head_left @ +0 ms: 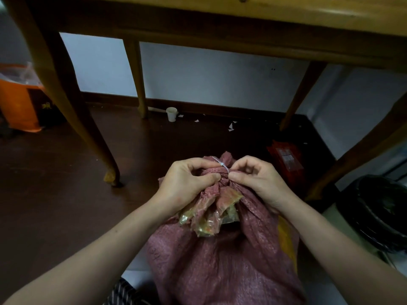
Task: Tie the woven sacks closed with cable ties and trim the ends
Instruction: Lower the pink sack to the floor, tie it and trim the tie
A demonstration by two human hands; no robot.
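A dusty-pink woven sack stands on the floor in front of me, its mouth gathered into a neck. A white cable tie wraps that neck. My left hand grips the bunched neck from the left, thumb pressed against the fabric. My right hand pinches the neck and the cable tie from the right, fingers curled. A yellowish plastic liner spills out below the gathered part. The tie's free end is hidden between my fingers.
A wooden table spans overhead, with legs at left and right. A white paper cup and paper scraps lie on the dark floor by the wall. A red packet and a black round container sit to the right; an orange bag is far left.
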